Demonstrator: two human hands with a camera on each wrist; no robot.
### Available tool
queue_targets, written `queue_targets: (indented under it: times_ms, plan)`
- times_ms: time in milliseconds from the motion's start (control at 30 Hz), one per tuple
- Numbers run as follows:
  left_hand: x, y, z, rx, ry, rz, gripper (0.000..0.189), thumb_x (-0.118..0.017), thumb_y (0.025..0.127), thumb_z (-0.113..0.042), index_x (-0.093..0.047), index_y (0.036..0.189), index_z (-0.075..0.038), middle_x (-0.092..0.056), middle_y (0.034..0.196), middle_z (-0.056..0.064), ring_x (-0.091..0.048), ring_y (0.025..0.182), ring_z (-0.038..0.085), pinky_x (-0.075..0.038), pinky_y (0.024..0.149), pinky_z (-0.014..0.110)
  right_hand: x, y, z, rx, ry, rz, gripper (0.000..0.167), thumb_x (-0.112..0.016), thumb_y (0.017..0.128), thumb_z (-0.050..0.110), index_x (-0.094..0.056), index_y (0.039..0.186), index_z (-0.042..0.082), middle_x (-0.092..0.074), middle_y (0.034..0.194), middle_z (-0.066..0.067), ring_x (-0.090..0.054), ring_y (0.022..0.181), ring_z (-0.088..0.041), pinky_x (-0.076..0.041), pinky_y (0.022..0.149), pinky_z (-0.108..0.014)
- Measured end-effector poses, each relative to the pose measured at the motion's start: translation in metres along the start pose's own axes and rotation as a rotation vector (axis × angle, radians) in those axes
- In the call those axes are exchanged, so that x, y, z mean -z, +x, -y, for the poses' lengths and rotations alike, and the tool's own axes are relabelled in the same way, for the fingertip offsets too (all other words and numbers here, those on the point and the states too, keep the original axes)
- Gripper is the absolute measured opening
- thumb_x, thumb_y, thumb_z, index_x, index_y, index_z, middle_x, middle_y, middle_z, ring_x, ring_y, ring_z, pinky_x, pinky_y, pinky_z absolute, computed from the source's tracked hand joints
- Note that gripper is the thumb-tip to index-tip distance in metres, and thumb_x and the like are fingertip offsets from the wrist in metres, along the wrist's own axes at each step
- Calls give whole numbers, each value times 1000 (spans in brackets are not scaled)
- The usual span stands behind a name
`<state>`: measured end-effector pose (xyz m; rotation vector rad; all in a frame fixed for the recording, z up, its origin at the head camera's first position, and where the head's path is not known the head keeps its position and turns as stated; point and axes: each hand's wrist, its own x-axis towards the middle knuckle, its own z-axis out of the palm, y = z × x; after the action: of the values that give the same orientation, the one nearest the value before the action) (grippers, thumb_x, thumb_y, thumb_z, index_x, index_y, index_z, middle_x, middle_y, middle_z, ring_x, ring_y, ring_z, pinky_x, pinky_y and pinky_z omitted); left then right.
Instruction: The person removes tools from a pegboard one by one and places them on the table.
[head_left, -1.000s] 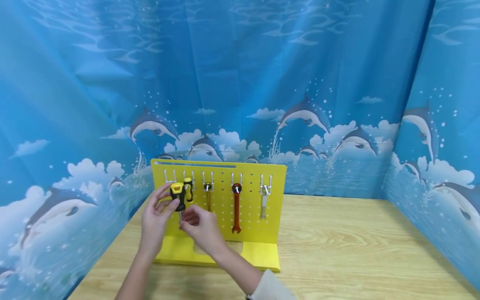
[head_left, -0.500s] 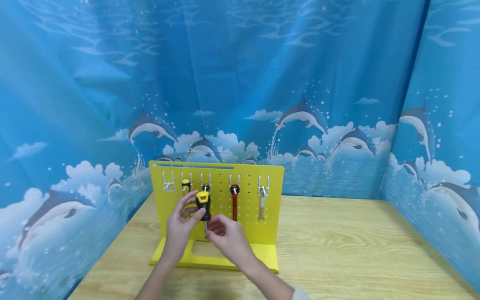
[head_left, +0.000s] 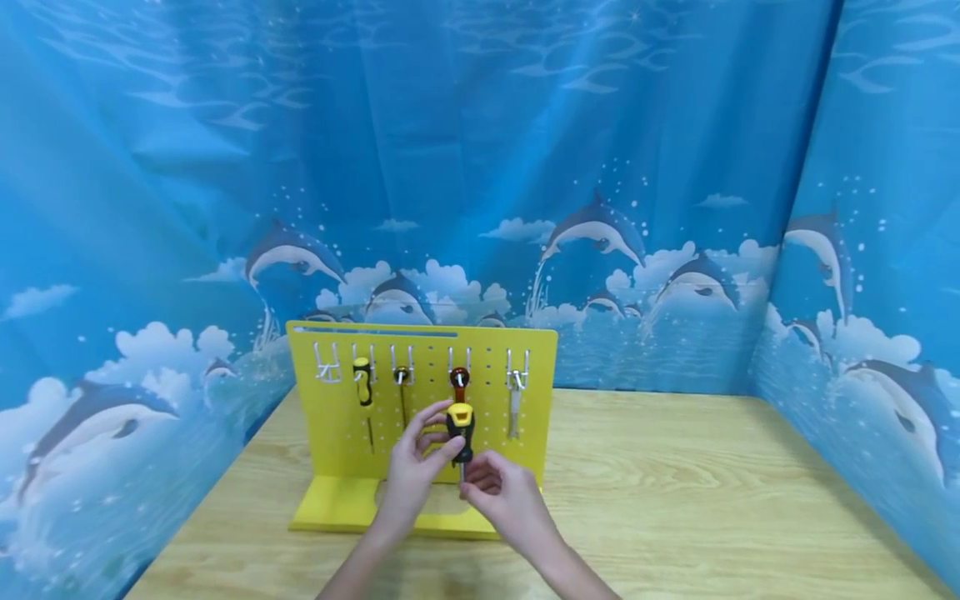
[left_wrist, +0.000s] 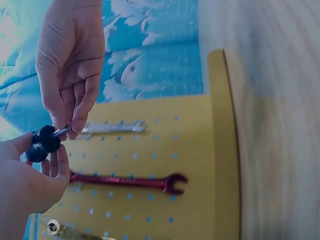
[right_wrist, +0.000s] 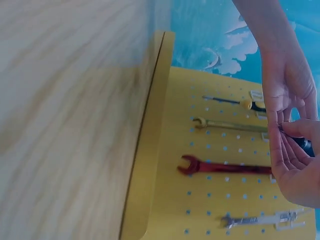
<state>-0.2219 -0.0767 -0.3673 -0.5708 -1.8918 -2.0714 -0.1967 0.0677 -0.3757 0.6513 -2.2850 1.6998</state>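
My left hand [head_left: 416, 467] holds the black-and-yellow handle of a screwdriver [head_left: 461, 427] between thumb and fingers. The screwdriver stands nearly upright, its handle uppermost. With thumb and fingertips, my right hand [head_left: 513, 500] pinches the metal shaft just below the handle. Both hands are in front of a yellow pegboard [head_left: 337, 467], before the hanging red wrench [head_left: 460, 379], whose lower part they hide. In the left wrist view the shaft [left_wrist: 62, 131] runs from the dark handle into the right fingertips. The shaft's tip is hidden by the right hand.
A smaller black-and-yellow screwdriver [head_left: 363, 382], a brass-coloured wrench [head_left: 402, 400] and a silver wrench [head_left: 514, 408] hang on the board's hooks. A white wire hook [head_left: 327, 371] sits at the board's left end. The board stands on a wooden table [head_left: 660, 475] before a dolphin-print curtain [head_left: 480, 167].
Both hands have carried the screwdriver rightward and somewhat lower, from the board's left end to in front of the red wrench. The grips look unchanged. The head view has shifted slightly.
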Motion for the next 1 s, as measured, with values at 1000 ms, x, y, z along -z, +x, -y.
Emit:
queue_targets:
  times_ms: [1000]
  plan:
    - [-104,-6,53,140,-139,74,45,-66,82,-2,-51,125,-2,-52,106,12,-58,85,23,-52,73,30,81,-46,-44,-239,-36,-67,19,-67,74,-4,-58,91,-7,-63,80,-9,-61,70,-17,-53,64,-25]
